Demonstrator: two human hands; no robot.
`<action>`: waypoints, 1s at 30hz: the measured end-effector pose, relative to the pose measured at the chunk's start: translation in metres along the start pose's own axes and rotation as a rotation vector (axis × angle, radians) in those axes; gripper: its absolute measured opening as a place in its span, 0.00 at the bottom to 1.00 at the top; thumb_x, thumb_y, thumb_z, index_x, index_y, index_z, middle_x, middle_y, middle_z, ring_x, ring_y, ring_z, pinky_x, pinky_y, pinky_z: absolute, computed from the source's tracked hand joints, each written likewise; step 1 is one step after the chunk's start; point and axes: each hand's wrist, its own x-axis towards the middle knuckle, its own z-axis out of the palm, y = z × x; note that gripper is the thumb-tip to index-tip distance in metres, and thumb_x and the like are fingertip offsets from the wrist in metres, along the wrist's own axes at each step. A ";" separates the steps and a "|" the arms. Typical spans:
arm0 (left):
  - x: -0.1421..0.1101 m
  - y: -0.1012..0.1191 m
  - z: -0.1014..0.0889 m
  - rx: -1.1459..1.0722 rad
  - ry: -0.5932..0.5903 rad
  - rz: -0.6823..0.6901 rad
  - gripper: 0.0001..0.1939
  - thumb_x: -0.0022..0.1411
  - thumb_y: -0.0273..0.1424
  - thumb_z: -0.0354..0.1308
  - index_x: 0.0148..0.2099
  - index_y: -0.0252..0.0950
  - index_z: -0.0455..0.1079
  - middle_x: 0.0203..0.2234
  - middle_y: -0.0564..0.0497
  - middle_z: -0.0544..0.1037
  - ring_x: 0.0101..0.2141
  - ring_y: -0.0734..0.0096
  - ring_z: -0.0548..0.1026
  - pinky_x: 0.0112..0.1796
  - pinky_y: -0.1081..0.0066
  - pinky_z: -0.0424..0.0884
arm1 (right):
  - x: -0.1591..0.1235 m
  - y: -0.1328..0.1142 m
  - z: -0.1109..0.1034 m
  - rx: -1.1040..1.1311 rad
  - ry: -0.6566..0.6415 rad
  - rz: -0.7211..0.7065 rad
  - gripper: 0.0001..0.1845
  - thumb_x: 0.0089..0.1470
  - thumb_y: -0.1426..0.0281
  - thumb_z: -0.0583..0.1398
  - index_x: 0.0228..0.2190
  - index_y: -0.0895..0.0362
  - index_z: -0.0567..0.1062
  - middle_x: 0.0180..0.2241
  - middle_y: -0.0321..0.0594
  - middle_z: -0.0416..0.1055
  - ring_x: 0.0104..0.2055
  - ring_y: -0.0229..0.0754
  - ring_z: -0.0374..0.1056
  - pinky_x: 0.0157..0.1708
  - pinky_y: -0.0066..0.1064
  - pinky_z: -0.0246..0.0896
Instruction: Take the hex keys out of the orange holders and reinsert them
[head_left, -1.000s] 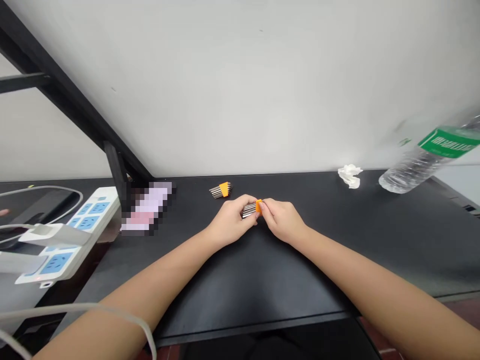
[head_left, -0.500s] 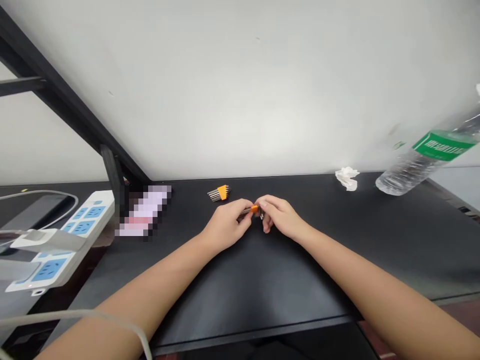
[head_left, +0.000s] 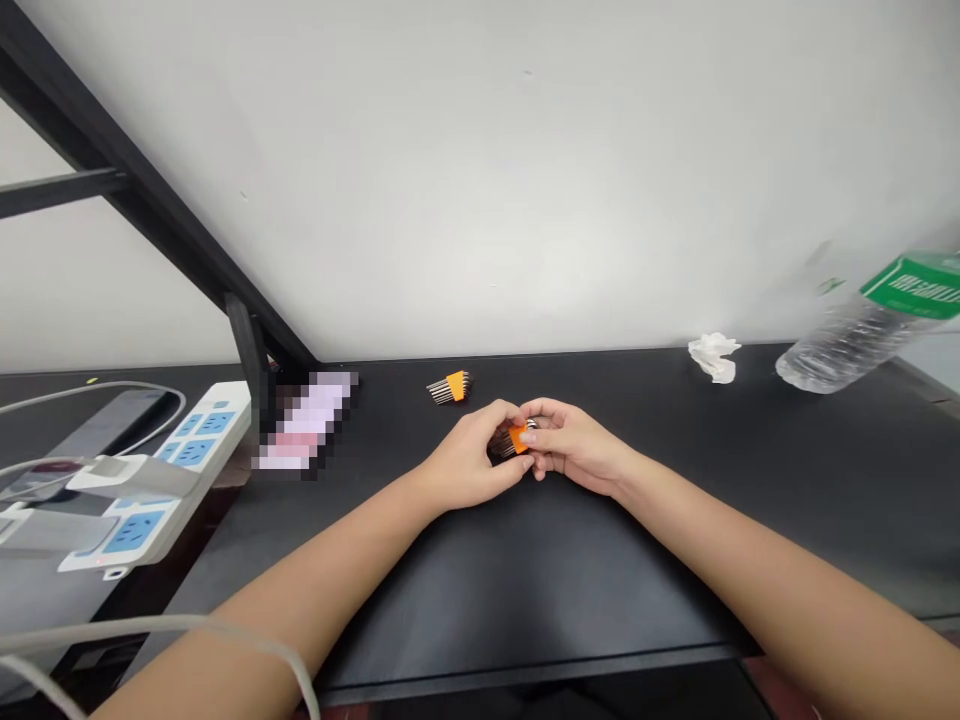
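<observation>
Together, left hand [head_left: 471,458], right hand [head_left: 581,445], gripped orange holder [head_left: 518,439]

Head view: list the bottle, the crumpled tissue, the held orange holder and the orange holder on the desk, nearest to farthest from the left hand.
From the left hand:
1. Held orange holder: between both hands.
2. Orange holder on the desk: just beyond the left hand, wallward.
3. Crumpled tissue: right, near the wall.
4. Bottle: far right.
</observation>
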 end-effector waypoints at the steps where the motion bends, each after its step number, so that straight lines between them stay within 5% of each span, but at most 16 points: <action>1: 0.001 -0.001 0.000 -0.060 0.004 -0.017 0.12 0.64 0.34 0.61 0.47 0.39 0.66 0.35 0.52 0.79 0.34 0.70 0.77 0.36 0.68 0.74 | 0.000 0.000 -0.001 0.018 0.010 0.009 0.22 0.50 0.64 0.74 0.44 0.57 0.75 0.29 0.34 0.74 0.25 0.32 0.68 0.27 0.27 0.72; 9: 0.005 -0.010 0.005 -0.385 0.056 -0.054 0.20 0.61 0.35 0.67 0.50 0.40 0.62 0.43 0.49 0.76 0.45 0.67 0.78 0.48 0.63 0.75 | -0.001 0.001 -0.003 0.147 0.005 -0.049 0.22 0.54 0.66 0.72 0.49 0.57 0.77 0.29 0.34 0.75 0.26 0.33 0.71 0.31 0.30 0.75; 19: 0.004 -0.008 0.006 -0.256 0.068 -0.040 0.20 0.62 0.33 0.67 0.52 0.41 0.62 0.46 0.49 0.76 0.49 0.65 0.76 0.55 0.59 0.72 | -0.003 0.005 0.004 0.157 0.088 -0.141 0.16 0.56 0.62 0.69 0.43 0.55 0.77 0.25 0.33 0.72 0.24 0.35 0.69 0.27 0.30 0.72; 24: 0.002 -0.005 0.009 -0.120 0.065 -0.063 0.21 0.60 0.31 0.67 0.52 0.42 0.63 0.45 0.50 0.77 0.49 0.63 0.77 0.54 0.59 0.72 | -0.001 0.009 0.017 -0.024 0.279 -0.125 0.22 0.56 0.50 0.67 0.38 0.55 0.74 0.19 0.29 0.65 0.16 0.33 0.59 0.16 0.27 0.64; 30: 0.004 -0.001 0.015 -0.143 0.070 -0.060 0.23 0.57 0.31 0.70 0.51 0.41 0.63 0.45 0.48 0.76 0.46 0.63 0.77 0.50 0.60 0.75 | -0.001 0.014 0.026 -0.008 0.390 -0.165 0.22 0.53 0.51 0.69 0.38 0.54 0.72 0.15 0.25 0.59 0.14 0.30 0.50 0.11 0.21 0.45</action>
